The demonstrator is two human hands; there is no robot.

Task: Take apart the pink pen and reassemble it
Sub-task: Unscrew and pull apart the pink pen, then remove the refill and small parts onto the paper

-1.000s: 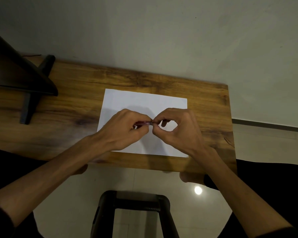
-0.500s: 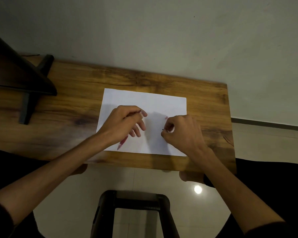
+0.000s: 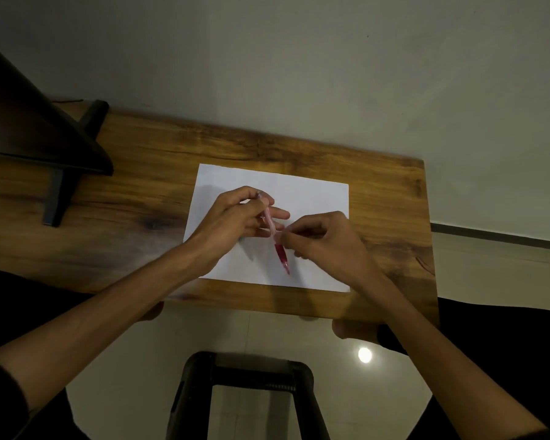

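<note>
The pink pen (image 3: 275,236) is held above a white sheet of paper (image 3: 315,198), its pale barrel at the top and its darker pink tip pointing down toward me. My left hand (image 3: 235,222) grips the pen's upper end between thumb and fingers. My right hand (image 3: 324,241) pinches the pen near its middle, where the pale barrel meets the darker front section. Whatever small part my right fingers may hold is hidden.
The paper lies on a wooden table (image 3: 140,198) against a grey wall. A dark monitor stand (image 3: 61,185) stands at the table's left. Below the table's near edge a black stool frame (image 3: 248,382) stands on the tiled floor.
The hands had drawn apart, the left holding the pen low by the paper. Now both have come together again at the sheet's middle, with the pen raised and gripped by both.
</note>
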